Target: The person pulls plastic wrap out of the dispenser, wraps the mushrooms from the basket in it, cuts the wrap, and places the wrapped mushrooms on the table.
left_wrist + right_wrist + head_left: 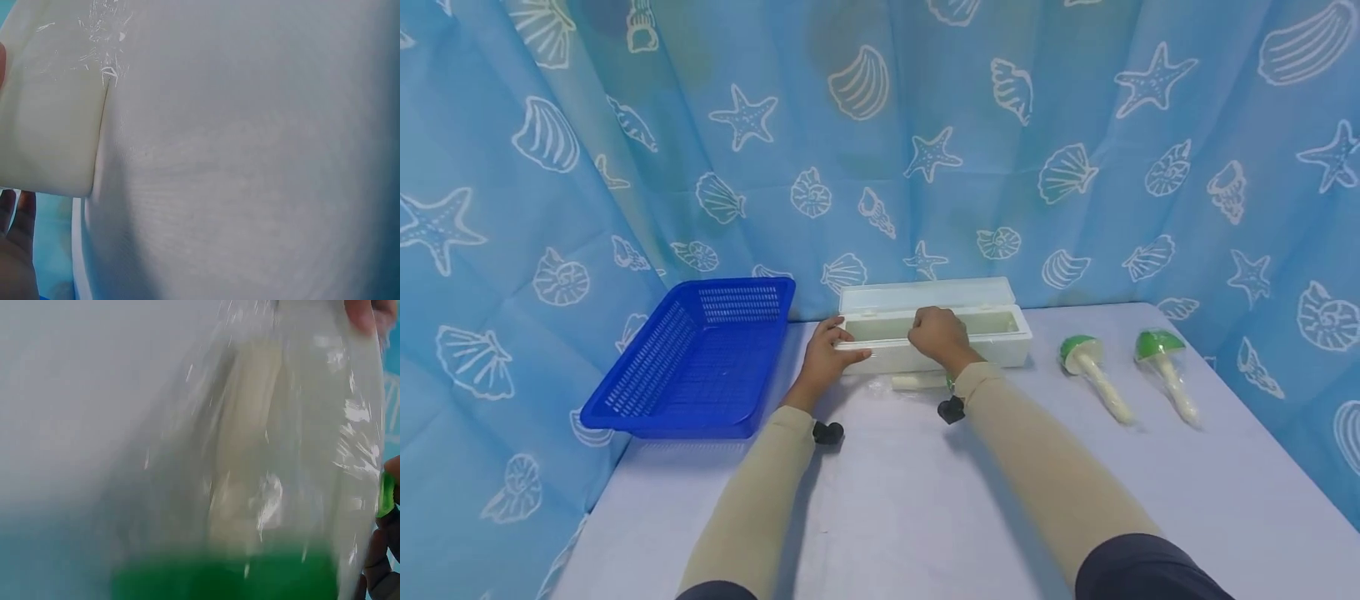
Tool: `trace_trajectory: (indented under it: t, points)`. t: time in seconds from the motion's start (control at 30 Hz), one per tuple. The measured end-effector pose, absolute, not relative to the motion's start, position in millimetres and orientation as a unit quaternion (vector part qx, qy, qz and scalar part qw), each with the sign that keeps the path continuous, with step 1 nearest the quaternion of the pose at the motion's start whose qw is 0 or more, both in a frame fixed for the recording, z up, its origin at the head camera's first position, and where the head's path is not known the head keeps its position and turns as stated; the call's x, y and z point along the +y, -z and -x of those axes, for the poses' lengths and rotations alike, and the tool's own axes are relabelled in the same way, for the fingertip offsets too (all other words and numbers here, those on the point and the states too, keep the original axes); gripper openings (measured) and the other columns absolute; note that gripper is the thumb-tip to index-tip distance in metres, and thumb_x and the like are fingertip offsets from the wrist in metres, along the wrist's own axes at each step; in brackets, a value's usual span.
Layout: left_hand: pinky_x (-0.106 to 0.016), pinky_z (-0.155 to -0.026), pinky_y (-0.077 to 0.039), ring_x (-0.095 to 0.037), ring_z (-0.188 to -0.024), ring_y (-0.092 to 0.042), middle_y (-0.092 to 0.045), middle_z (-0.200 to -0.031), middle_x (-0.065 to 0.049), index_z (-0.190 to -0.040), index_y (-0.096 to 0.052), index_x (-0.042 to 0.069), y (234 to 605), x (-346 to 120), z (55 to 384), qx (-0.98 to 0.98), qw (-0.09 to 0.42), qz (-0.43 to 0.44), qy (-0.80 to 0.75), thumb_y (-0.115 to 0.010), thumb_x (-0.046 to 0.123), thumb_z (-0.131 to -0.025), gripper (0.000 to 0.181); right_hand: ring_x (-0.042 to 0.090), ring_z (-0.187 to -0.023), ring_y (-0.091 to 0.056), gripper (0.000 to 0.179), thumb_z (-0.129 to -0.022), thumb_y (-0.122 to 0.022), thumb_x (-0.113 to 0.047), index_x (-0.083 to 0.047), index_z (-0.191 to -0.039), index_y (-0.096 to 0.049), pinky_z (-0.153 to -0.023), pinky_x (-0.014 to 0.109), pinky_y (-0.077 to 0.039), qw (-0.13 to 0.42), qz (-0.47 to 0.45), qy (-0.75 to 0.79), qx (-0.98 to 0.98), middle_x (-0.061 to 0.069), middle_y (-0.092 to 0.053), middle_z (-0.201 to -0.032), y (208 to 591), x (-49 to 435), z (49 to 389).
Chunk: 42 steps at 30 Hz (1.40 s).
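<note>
A long white box (936,357) stands with its lid (925,295) raised at the back. My left hand (826,358) grips its left front corner, thumb on the front wall and fingers round the end. Over the box's opening, my right hand (940,335) is closed in a fist. In the right wrist view its fingers hold a small bright green piece (386,494), mostly hidden, whose kind I cannot tell. Just in front of the box lies a clear-wrapped mushroom-shaped item with a cream stem (917,382); its green cap (225,578) shows in the right wrist view.
To the left stands a blue plastic basket (752,408) with slotted sides. Two more mushroom-shaped items, a nearer-in one (1093,371) and an outer one (1167,371), lie wrapped on the right of the white tablecloth (887,517). A blue shell-print curtain (880,167) hangs behind.
</note>
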State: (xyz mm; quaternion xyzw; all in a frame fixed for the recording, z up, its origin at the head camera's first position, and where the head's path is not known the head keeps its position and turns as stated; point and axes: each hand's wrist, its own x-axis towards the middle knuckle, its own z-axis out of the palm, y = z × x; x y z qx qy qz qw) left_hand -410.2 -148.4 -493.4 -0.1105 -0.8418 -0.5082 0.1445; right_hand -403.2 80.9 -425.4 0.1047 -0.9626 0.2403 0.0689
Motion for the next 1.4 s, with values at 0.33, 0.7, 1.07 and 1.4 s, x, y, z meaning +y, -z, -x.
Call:
trace_trajectory:
  t: [0.33, 0.7, 1.07, 1.4]
  points:
    - [-0.045, -0.104, -0.038, -0.029, -0.136, -0.035, -0.043, -0.144, -0.006, -0.086, -0.063, 0.004, 490, -156, 404, -0.844, 0.144, 0.102, 0.506, -0.087, 0.023, -0.074, 0.033, 0.020, -0.057, -0.042, 0.009, -0.078, -0.049, -0.008, -0.011, -0.073, -0.055, -0.053, 0.035, -0.036, 0.045, -0.123, -0.225, -0.966, 0.004, -0.052, -0.065, 418, 179, 408]
    - [-0.046, -0.102, -0.039, -0.027, -0.136, -0.035, -0.044, -0.143, -0.005, -0.087, -0.063, 0.005, 490, -151, 406, -0.848, 0.145, 0.112, 0.498, -0.086, 0.024, -0.075, 0.033, 0.032, -0.088, -0.053, 0.018, -0.093, -0.059, -0.019, -0.003, -0.101, -0.064, -0.072, 0.046, -0.044, 0.031, -0.082, -0.299, -0.950, 0.017, -0.062, -0.104, 425, 259, 406]
    - [-0.050, -0.108, -0.030, -0.034, -0.140, -0.028, -0.035, -0.151, -0.015, -0.107, -0.065, 0.004, 483, -147, 402, -0.858, 0.120, 0.125, 0.483, -0.081, 0.021, -0.081, 0.035, 0.047, -0.121, -0.043, 0.034, -0.096, -0.059, -0.026, -0.001, -0.118, -0.066, -0.096, 0.065, -0.030, 0.073, -0.180, -0.192, -0.962, 0.025, -0.055, -0.127, 428, 248, 396]
    - [-0.056, -0.107, -0.028, -0.041, -0.138, -0.027, -0.032, -0.152, -0.014, -0.083, -0.069, 0.012, 478, -143, 391, -0.875, 0.153, 0.147, 0.435, -0.079, 0.025, -0.083, 0.017, 0.028, -0.087, -0.060, 0.008, -0.094, -0.065, -0.011, -0.005, -0.097, -0.069, -0.078, 0.045, -0.048, 0.150, -0.267, -0.159, -0.939, 0.007, -0.067, -0.090, 438, 229, 385]
